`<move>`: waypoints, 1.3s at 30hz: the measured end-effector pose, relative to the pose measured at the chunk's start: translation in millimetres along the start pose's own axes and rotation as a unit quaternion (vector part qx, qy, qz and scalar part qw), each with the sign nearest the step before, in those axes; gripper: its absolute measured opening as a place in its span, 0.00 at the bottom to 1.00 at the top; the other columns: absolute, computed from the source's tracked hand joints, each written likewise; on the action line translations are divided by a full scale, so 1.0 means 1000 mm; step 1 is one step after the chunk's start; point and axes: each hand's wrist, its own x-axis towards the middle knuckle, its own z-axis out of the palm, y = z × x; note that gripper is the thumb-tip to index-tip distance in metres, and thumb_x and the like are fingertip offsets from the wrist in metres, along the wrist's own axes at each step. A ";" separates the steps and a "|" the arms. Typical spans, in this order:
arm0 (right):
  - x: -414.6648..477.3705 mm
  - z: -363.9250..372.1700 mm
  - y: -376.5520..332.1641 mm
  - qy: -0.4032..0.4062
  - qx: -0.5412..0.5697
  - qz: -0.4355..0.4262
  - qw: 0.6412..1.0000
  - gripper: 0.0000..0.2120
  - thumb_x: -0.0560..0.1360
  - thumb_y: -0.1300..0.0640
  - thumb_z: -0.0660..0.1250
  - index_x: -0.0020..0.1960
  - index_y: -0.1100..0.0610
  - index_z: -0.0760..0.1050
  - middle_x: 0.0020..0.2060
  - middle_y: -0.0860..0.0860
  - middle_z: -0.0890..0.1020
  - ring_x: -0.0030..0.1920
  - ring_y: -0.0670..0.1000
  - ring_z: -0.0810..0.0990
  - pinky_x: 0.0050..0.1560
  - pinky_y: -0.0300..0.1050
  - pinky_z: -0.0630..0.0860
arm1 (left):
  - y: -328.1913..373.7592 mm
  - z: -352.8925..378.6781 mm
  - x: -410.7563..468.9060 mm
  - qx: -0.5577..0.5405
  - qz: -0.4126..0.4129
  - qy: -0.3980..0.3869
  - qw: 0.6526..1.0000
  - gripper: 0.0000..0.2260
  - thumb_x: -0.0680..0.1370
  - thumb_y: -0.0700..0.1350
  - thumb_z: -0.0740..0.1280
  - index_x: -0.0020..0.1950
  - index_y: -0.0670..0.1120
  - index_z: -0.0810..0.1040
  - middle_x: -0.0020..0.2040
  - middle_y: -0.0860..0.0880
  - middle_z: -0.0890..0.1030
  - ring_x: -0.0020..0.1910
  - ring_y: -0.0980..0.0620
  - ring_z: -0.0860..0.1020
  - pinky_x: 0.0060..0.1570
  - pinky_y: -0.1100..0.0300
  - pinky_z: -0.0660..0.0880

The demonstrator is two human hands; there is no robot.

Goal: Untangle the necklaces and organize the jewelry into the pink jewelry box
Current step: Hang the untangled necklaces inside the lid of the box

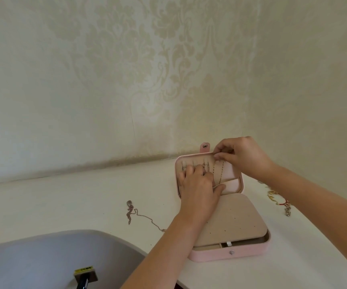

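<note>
**Desk:** What does the box look like?

**Photographer:** A pink jewelry box stands open on a white surface. Its lid is upright toward a patterned wall, with the snap tab at the top. A beige panel dotted with small holes lies over the base. A thin chain hangs down the lid's pale lining.

**Desk:** How much room is around it?

**Photographer:** The box sits toward the rear of the surface, close to the wall. To its left lies a rose-coloured necklace, apart from the box, with open surface beyond it. To the right, a heap of gold and red jewelry lies partly behind the right forearm. A grey rounded object fills the lower left corner.

**Desk:** And the hands?

**Photographer:** Both are at the lid. The right hand pinches the chain's upper end at the lid's top edge, fingers curled. The left hand rests on the lining, with its fingers bent at the row of hooks and its thumb on the pocket below. Whether it grips anything cannot be told.
</note>
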 end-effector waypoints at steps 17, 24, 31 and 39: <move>0.013 0.010 0.005 0.049 -0.173 -0.191 0.965 0.01 0.65 0.62 0.74 0.37 0.58 0.84 0.32 0.54 0.75 0.33 0.51 0.72 0.34 0.42 0.65 | 0.001 -0.002 0.001 0.044 0.021 0.028 0.998 0.15 0.64 0.58 0.77 0.32 0.49 0.80 0.36 0.52 0.76 0.41 0.48 0.75 0.49 0.56 0.61; 0.011 0.010 0.012 0.077 -0.105 -0.182 0.975 0.03 0.69 0.60 0.73 0.42 0.58 0.83 0.37 0.49 0.74 0.40 0.51 0.71 0.39 0.38 0.68 | 0.001 -0.004 -0.001 0.023 0.012 0.011 1.000 0.14 0.65 0.57 0.77 0.33 0.48 0.80 0.37 0.51 0.77 0.42 0.46 0.75 0.48 0.49 0.74; 0.016 -0.002 0.015 -0.114 0.063 0.064 0.989 0.12 0.70 0.56 0.75 0.53 0.50 0.79 0.46 0.41 0.80 0.47 0.38 0.77 0.42 0.22 0.68 | 0.001 -0.002 0.000 0.044 0.022 0.027 0.998 0.14 0.65 0.57 0.77 0.34 0.47 0.81 0.37 0.51 0.77 0.42 0.46 0.76 0.56 0.52 0.59; 0.026 -0.004 0.014 -0.112 0.134 0.082 0.981 0.06 0.67 0.63 0.76 0.41 0.54 0.82 0.37 0.54 0.83 0.37 0.46 0.78 0.43 0.40 0.73 | 0.002 -0.004 0.000 0.030 0.023 0.008 0.999 0.14 0.65 0.57 0.76 0.33 0.48 0.79 0.37 0.50 0.77 0.42 0.45 0.76 0.50 0.53 0.60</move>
